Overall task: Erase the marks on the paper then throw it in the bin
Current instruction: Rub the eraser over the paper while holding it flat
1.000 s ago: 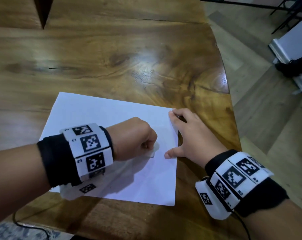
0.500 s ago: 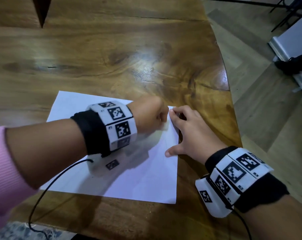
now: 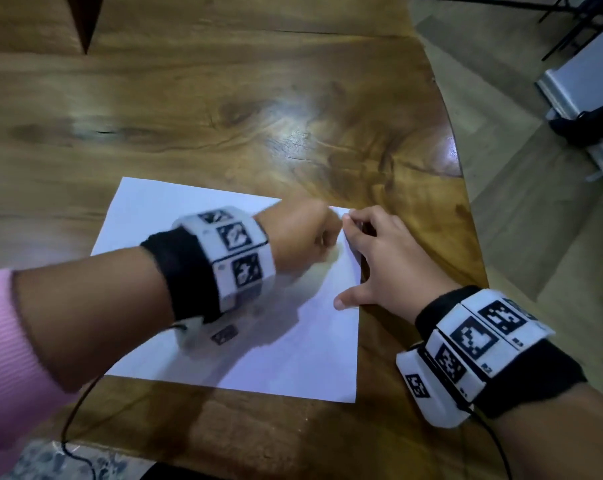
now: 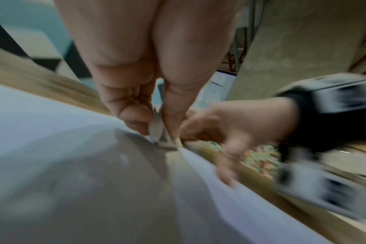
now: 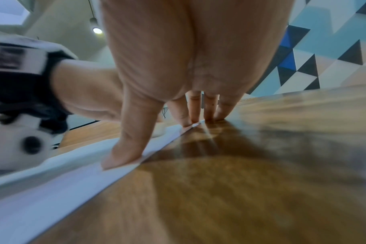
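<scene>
Since a second ago, left hand (image 3: 302,237), pinching eraser (image 4: 158,130), reaches paper's (image 3: 286,358) far corner beside spread right hand (image 3: 379,261); paper's long axis runs left-right.

a glossy wooden table (image 3: 224,109) with strong swirling grain fills most of the head view, its curved edge running from twelve o'clock down to four o'clock. a dark triangular notch (image 3: 82,19) cuts into it at eleven o'clock. at three o'clock lies pale plank flooring (image 3: 521,188), with a black bundle (image 3: 591,123) against a white baseboard (image 3: 570,98) at two o'clock. dark metal chair legs (image 3: 570,26) stand at one o'clock. a thin black cable (image 3: 75,420) loops at seven o'clock. in the right wrist view a wall of blue, black and white triangles (image 5: 316,49) shows at two o'clock, and a ceiling lamp (image 5: 97,30) glows at eleven o'clock.
</scene>
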